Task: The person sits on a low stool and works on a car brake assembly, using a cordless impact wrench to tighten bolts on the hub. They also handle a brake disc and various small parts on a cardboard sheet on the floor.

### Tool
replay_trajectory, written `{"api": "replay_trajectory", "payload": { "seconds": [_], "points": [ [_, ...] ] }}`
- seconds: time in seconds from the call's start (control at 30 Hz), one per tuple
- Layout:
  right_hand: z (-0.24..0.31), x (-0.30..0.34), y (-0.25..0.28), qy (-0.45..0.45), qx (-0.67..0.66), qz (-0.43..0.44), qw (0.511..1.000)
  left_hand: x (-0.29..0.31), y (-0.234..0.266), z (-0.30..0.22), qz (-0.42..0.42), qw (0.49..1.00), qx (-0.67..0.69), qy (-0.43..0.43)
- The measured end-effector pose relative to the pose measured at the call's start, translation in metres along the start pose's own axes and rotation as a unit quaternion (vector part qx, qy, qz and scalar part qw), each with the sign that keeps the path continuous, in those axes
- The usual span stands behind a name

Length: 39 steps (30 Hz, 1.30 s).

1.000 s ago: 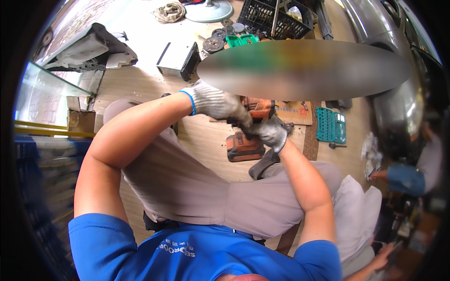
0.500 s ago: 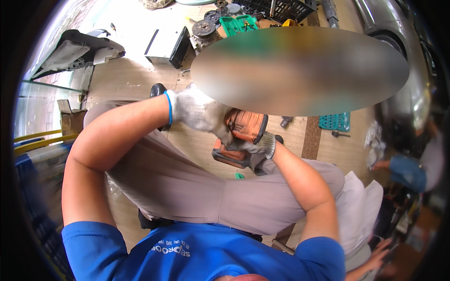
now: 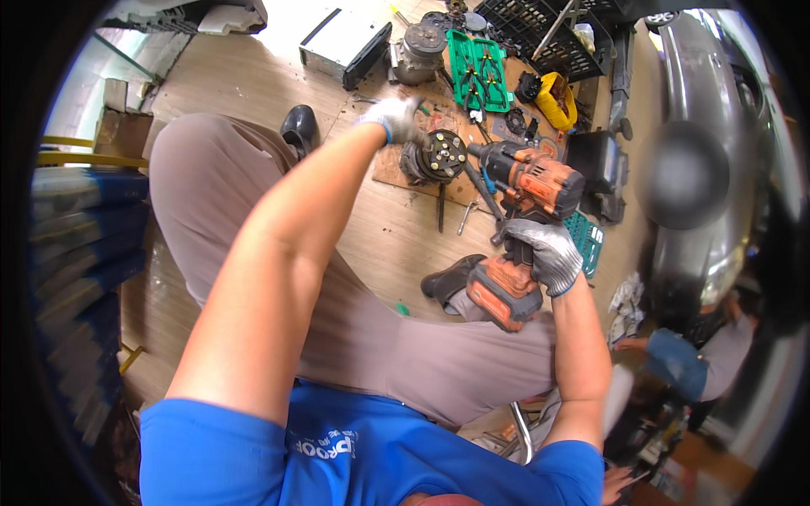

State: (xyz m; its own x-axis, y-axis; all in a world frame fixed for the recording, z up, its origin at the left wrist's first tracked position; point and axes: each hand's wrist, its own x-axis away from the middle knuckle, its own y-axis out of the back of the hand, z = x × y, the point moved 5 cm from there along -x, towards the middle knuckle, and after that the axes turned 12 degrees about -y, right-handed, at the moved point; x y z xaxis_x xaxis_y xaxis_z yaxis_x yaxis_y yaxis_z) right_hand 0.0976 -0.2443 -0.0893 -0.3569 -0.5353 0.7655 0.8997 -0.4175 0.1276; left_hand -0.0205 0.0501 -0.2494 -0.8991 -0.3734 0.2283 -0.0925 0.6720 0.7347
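White rectangular box with a black side panel (image 3: 344, 40) on the floor; just right of it, a squat silver-grey metal cylinder (image 3: 419, 57). Nearer the wearer: left hand (image 3: 395, 121), in a whitish knitted glove with blue cuff, at the upper left of a black round metal part with a bolted face (image 3: 444, 157). Left fingers blurred; cannot tell if open or closed, nor if they touch the part. Part sits on a flat brown board (image 3: 392, 173). Beyond it, an open green plastic case holding pliers (image 3: 477, 74).

Next rightward: orange-and-black pistol-shaped power tool (image 3: 544, 184), nose pointing left, just beside the part in view; gap in depth cannot be told. Right hand (image 3: 553, 255), gloved, has its fingers wrapped round the handle. Farther right, a teal tool case (image 3: 588, 243), then a silver car (image 3: 702, 93).

Judgement: step in hand appears to be readying tool and part together. Next move seems to call for aligning the nose with the bolted face, left fingers clear of it.
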Motion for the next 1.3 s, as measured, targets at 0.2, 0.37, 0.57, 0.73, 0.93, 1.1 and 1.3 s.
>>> {"api": "replay_trajectory", "payload": {
  "seconds": [0.2, 0.37, 0.57, 0.73, 0.93, 1.1, 1.3],
  "points": [
    [0.0, -0.035, -0.008, -0.067, 0.099, -0.026, 0.992, 0.026, -0.095, -0.01, -0.103, 0.981, 0.165, -0.007],
    [-0.009, -0.079, -0.013, -0.085, 0.018, -0.036, 0.996, 0.006, -0.091, -0.028, -0.071, 0.986, 0.15, -0.03],
    [-0.007, -0.093, -0.012, -0.117, 0.031, -0.013, 0.993, 0.007, -0.09, -0.024, -0.067, 0.988, 0.142, -0.011],
    [-0.005, -0.098, -0.008, -0.094, 0.074, -0.01, 0.993, 0.009, -0.086, -0.026, -0.057, 0.986, 0.158, -0.01],
    [0.005, -0.094, -0.017, -0.124, 0.083, -0.019, 0.989, 0.008, -0.085, -0.025, -0.059, 0.986, 0.154, -0.016],
    [0.014, -0.093, -0.024, -0.141, 0.15, -0.033, 0.978, 0.01, -0.08, -0.024, -0.048, 0.986, 0.162, -0.016],
    [0.01, -0.098, -0.02, -0.159, 0.135, 0.013, 0.978, 0.01, -0.079, -0.023, -0.039, 0.985, 0.165, -0.018]
  ]
}}
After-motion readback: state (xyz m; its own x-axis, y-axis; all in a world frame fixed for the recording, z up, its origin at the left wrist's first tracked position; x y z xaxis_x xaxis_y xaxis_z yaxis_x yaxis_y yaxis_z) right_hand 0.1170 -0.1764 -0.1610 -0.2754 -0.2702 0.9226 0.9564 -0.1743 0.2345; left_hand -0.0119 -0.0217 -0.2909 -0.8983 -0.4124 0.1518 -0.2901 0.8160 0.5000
